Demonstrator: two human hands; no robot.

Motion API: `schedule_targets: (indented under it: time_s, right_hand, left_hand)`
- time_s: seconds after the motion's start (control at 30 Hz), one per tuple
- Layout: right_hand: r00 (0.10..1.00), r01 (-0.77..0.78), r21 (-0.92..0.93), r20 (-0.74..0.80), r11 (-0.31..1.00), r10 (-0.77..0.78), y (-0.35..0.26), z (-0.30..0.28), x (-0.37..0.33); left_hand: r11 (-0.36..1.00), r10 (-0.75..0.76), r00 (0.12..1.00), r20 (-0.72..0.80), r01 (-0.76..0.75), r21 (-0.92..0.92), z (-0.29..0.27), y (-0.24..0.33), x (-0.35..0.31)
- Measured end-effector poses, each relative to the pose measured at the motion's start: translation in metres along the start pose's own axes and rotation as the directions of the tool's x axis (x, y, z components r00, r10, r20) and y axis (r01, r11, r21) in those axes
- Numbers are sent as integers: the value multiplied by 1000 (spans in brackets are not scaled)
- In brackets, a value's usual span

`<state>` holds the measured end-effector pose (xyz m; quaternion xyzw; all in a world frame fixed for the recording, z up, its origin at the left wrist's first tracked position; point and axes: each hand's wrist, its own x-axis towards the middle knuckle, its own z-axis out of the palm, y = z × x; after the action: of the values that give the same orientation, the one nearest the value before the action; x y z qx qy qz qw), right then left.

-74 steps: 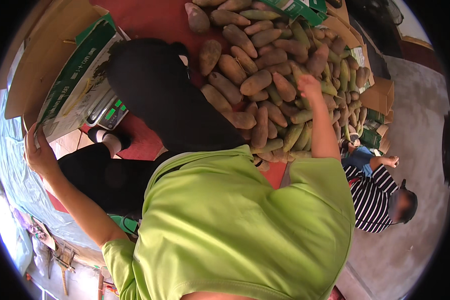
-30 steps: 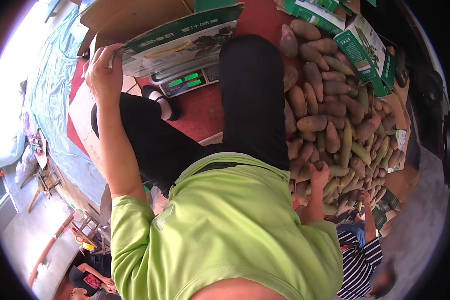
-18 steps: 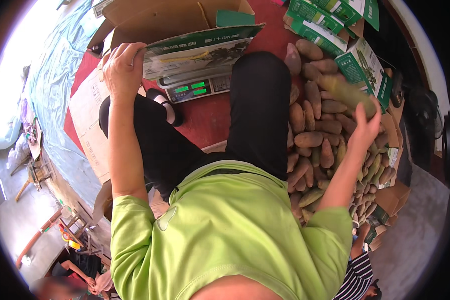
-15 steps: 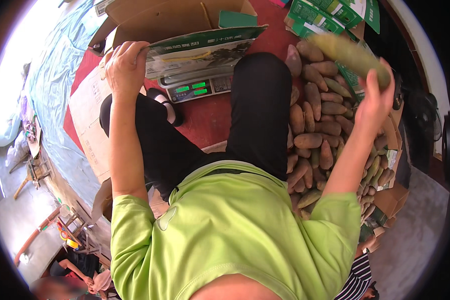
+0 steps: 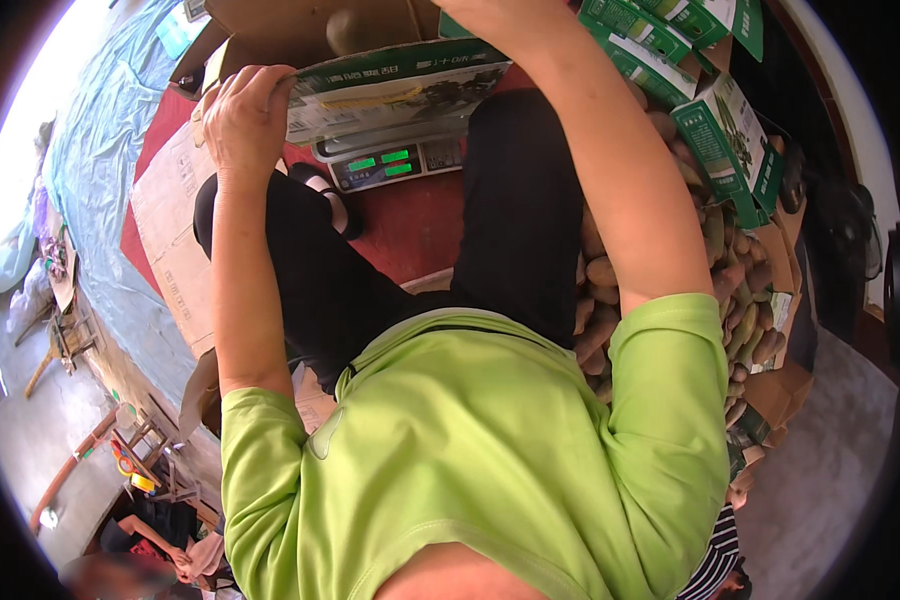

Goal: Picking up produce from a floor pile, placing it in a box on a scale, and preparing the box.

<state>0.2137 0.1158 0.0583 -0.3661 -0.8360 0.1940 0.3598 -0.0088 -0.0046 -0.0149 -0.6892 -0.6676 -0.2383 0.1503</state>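
My left hand (image 5: 247, 115) is closed on the near left edge of an open cardboard box (image 5: 400, 85), whose near wall has a green and white printed face. Under the box sits a weighing scale (image 5: 390, 165) with lit green displays. My right hand (image 5: 500, 18) reaches over the box's far right side at the top of the picture. Its fingers run out of view, so their hold is hidden. Inside the box, a blurred, rounded brown-green root vegetable (image 5: 347, 32) shows against the brown inner wall, apart from the visible part of my right hand.
A heap of soil-coated root vegetables (image 5: 740, 290) lies to my right, partly behind my right arm. Green printed cartons (image 5: 725, 140) stand beyond it. Blue sheeting (image 5: 110, 200) and flat cardboard (image 5: 170, 220) lie at left. Other people (image 5: 175, 545) are at the lower edges.
My right hand has swung from the heap at right up and left to the box, carrying the long greenish root vegetable out of its earlier place. My left hand stays on the box edge.
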Motion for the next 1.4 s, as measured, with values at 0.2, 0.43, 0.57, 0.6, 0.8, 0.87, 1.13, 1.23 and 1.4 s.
schedule_targets:
  time_s: [0.2, 0.43, 0.57, 0.6, 0.8, 0.87, 1.13, 1.23, 1.4]
  right_hand:
    - [934, -354, 218, 36, 909, 355, 102, -54, -115]
    - [416, -879, 197, -134, 435, 900, 189, -114, -388]
    - [-34, -988, 153, -74, -22, 997, 158, -127, -510]
    - [-146, -978, 160, -63, -134, 987, 152, -125, -535]
    - [-499, -850, 194, 0, -489, 867, 152, -105, -736]
    - [-641, -768, 61, -100, -638, 761, 126, -129, -838]
    - [-881, -401, 560, -19, -725, 472, 93, -91, -710]
    - [-821, -331, 648, 160, -686, 548, 98, -87, -698]
    - [-840, -279, 680, 169, -678, 516, 116, -80, -721]
  left_hand:
    - [998, 6, 1000, -10, -6, -58, 6, 3, 2]
    - [999, 13, 1000, 0, -13, -35, 13, -18, -3]
    - [995, 41, 999, -2, -41, -96, 19, -21, 0]
    - [996, 28, 1000, -14, -29, -89, 19, -25, -1]
    - [1000, -9, 1000, 1, 9, -4, 13, -29, 0]
    - [995, 4, 1000, 9, -3, -99, 46, -26, -3]
    - [1000, 6, 1000, -21, -6, -24, 23, -29, -3]
    - [1000, 3, 1000, -15, -3, -12, 24, -28, -3]
    - [999, 13, 999, -41, -15, -45, 25, -25, -4]
